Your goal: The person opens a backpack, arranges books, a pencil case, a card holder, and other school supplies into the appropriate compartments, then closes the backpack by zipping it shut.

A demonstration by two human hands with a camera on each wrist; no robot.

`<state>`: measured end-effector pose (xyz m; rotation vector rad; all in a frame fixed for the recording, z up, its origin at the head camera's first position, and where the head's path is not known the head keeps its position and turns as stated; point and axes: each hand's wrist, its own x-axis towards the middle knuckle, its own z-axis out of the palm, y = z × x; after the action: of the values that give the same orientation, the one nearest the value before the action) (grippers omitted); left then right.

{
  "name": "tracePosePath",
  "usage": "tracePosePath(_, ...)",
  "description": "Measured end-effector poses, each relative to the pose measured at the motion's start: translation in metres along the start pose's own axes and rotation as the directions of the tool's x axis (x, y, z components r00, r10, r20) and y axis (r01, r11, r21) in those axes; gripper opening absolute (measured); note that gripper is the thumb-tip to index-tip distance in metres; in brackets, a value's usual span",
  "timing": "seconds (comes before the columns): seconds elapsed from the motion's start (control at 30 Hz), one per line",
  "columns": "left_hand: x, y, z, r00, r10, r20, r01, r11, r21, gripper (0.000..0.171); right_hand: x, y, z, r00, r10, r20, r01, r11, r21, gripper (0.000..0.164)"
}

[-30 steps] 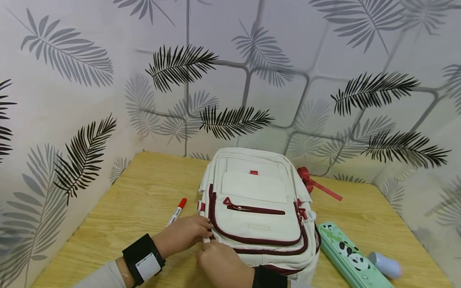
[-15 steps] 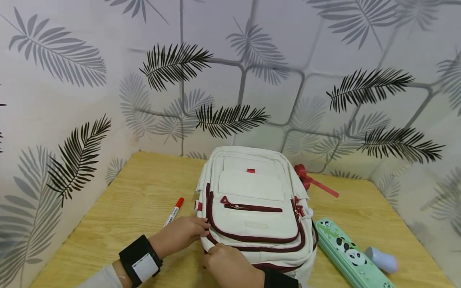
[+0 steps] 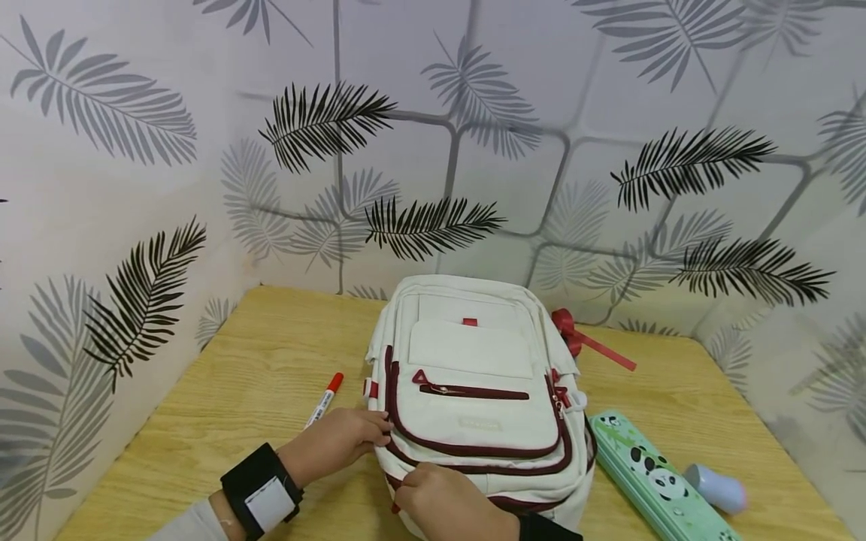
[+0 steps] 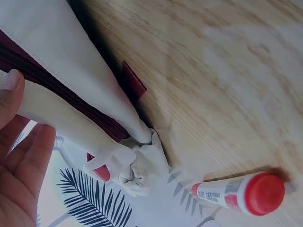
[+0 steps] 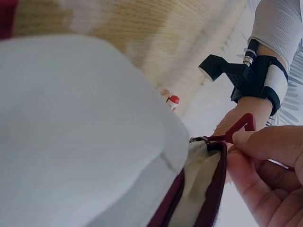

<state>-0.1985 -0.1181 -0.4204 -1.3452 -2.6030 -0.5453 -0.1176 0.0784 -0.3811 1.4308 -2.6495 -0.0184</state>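
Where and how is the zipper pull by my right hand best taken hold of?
Probably pinch the zipper pull by its triangular loop, coming from the outer side, away from the backpack, thumb against finger. The loop is flat and juts out beyond the metal slider, leaving it clear of the fabric. Your right hand has its thumb on it.

Ribbed pale-grey sleeve (image 5: 278, 29), black wrist strap (image 5: 255, 92), white patch (image 5: 276, 81), boxy black device (image 5: 214, 67)
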Motion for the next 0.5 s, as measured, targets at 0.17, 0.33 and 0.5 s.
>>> tracePosePath(0.17, 0.001, 0.000, 0.000, 1.000, 0.007, 0.007, -0.007, 1.000, -0.004, 0.018, -0.008, 0.005, -0.001, 0.996, -0.081, -0.042, 0.080, 0.997, -0.022, 0.007)
tracePosePath(0.33, 0.001, 0.001, 0.000, 1.000, -0.002, 0.019, 0.002, 1.000, -0.010, 0.019, -0.018, 0.010, 0.000, 0.979, -0.152, -0.134, 0.144, 0.987, -0.067, 0.006)
tracePosePath(0.5, 0.003, 0.003, 0.001, 0.999, -0.014, 0.038, 0.015, 1.000, -0.013, 0.019, -0.025, 0.017, 0.002, 0.952, -0.218, -0.216, 0.199, 0.974, -0.107, 0.007)
